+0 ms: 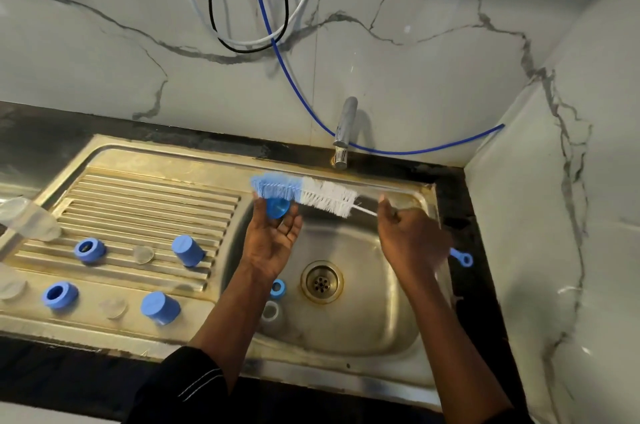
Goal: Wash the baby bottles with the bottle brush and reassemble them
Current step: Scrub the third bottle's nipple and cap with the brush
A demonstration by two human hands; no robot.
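Left hand (pixel 273 243) pinches blue cap (pixel 277 207) just below bottle brush (pixel 311 193) gripped by right hand (pixel 408 240)

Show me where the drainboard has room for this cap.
Bare: the back ribs, behind the rings and caps; also the basin right of the drain. Crowded: the drainboard front, with rings, caps and teats.

Basin (pixel 374 316) centre free; tap (pixel 344 133) overhangs — caps (pixel 188 250) crowd drainboard (pixel 138 195).
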